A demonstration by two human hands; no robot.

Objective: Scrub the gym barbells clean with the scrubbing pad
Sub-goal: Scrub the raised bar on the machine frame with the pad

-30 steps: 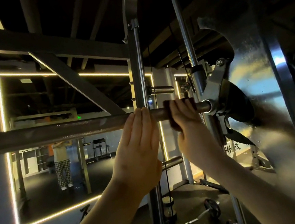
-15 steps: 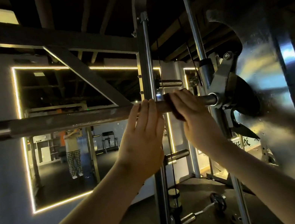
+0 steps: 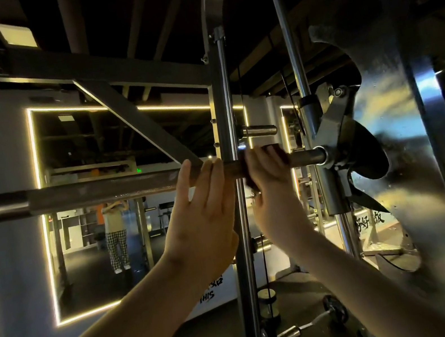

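Observation:
A long steel barbell (image 3: pixel 100 191) runs level across the view at chest height, fixed into a rack carriage on the right. My left hand (image 3: pixel 203 216) rests against the bar with straight fingers, just left of a vertical post. My right hand (image 3: pixel 271 189) curls over the bar just right of that post and holds a dark scrubbing pad (image 3: pixel 277 151) wrapped over the bar. Most of the pad is hidden under my fingers.
A vertical rack post (image 3: pixel 227 137) crosses in front of the bar between my hands. The hook carriage (image 3: pixel 337 133) and a chrome guide rod (image 3: pixel 289 37) stand to the right. A large shiny frame plate (image 3: pixel 406 136) fills the right side. A curl bar (image 3: pixel 311 325) lies on the floor.
My right hand with the pad has slid slightly left along the bar, away from the carriage. The left hand stays pressed on the bar. The camera has shifted.

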